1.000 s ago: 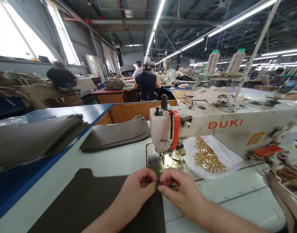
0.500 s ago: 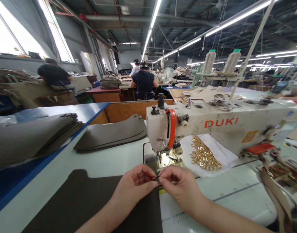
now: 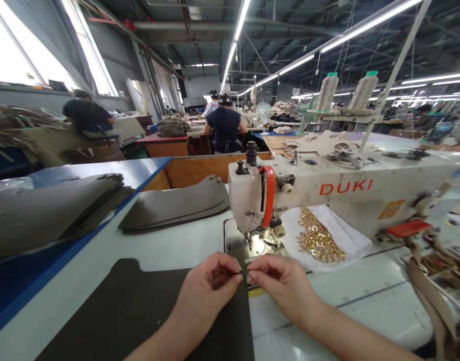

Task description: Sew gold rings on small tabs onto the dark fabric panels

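Observation:
My left hand point(image 3: 209, 291) and my right hand point(image 3: 284, 286) meet in front of the sewing machine point(image 3: 290, 185), each closed in a pinch. Between their fingertips is a small dark strip point(image 3: 244, 272), mostly hidden by the fingers; a gold-coloured glint shows at the left fingertips. Beneath my left hand and forearm lies a large dark grey-brown panel point(image 3: 140, 311), flat on the table. The machine's lit needle plate point(image 3: 258, 245) is just beyond my fingers. Right of the needle, a heap of gold D-rings point(image 3: 318, 240) rests on a white cloth point(image 3: 350, 238).
A few cut panels point(image 3: 173, 205) lie left of the machine head. A thicker panel stack point(image 3: 45, 210) sits on the blue-edged table point(image 3: 155, 170). At far right, tan straps point(image 3: 427, 296) hang beside a tray of metal parts. Co-workers sit farther off, one in a dark top point(image 3: 224, 125).
Both hands keep their pinch on the strip, with small finger shifts that bring it level and slightly up. The whole view has shifted slightly. The panel stays under my left hand.

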Tool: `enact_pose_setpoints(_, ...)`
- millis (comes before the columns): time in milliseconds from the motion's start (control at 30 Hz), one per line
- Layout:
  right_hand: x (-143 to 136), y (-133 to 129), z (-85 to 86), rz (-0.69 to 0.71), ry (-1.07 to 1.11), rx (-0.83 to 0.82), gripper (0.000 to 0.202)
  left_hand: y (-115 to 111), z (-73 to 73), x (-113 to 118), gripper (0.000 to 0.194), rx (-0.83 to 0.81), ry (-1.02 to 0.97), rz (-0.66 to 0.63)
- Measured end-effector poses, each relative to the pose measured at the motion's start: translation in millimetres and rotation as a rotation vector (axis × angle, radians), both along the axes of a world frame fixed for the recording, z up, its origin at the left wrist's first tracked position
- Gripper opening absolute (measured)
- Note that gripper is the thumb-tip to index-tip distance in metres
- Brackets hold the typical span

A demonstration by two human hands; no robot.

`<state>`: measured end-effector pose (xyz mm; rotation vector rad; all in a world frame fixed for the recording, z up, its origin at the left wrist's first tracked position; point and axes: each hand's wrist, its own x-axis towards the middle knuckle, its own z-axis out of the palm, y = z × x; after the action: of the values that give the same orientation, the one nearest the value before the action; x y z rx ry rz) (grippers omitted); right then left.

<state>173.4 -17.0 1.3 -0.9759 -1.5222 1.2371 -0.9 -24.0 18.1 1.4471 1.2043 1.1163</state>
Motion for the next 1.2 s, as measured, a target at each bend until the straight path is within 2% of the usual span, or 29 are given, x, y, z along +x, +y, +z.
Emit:
enact_pose_setpoints(167, 1, 2, 1.1, 0.033, -0.072, 0.014, 0.006, 2, -4.7, 1, 0.01, -0.005, 0.011, -0.01)
enact_pose_setpoints(267, 2, 3, 0.7, 0.055, -0.096, -0.027, 0.006, 5, 1.5, -3, 0.009, -0.048, 0.078, -0.104)
enact_pose_setpoints(333, 4, 4, 1.2, 0.066, -0.085, -0.101, 0.006, 7, 9.3, -10, 0.008, -0.035, 0.205, -0.173)
enact_pose_setpoints(400, 5, 6, 2.0, 0.07, -0.07, -0.175, 0.006, 7, 14.9, -17, 0.01, 0.088, 0.399, -0.172)
enact_pose_setpoints(467, 4, 10, 3.1, 0.079, -0.075, -0.229, 0.007, 6, 14.0, -24, 0.012, 0.283, 0.592, -0.125)
enact_pose_setpoints(533, 2, 15, 4.3, 0.094, -0.093, -0.272, 0.007, 2, 6.6, -27, 0.016, 0.442, 0.726, -0.094)
enact_pose_setpoints(600, -1, 22, 5.8, 0.115, -0.118, -0.322, 0.007, -3, -3.7, -28, 0.019, 0.515, 0.794, -0.077)
enact_pose_setpoints(733, -8, 33, 9.7, 0.163, -0.175, -0.404, 0.01, -12, -15.6, -26, 0.022, 0.534, 0.836, -0.054)
enact_pose_setpoints(867, -10, 40, 14.6, 0.201, -0.219, -0.46, 0.013, -13, -9.9, -24, 0.02, 0.535, 0.809, -0.059)
enact_pose_setpoints(1000, -9, 44, 18.3, 0.225, -0.243, -0.485, 0.015, -5, -2.8, -18, 0.016, 0.585, 0.805, -0.097)
enact_pose_setpoints(1200, -9, 48, 17.3, 0.226, -0.216, -0.448, 0.016, 8, -7.5, -7, 0.022, 0.721, 0.875, -0.187)
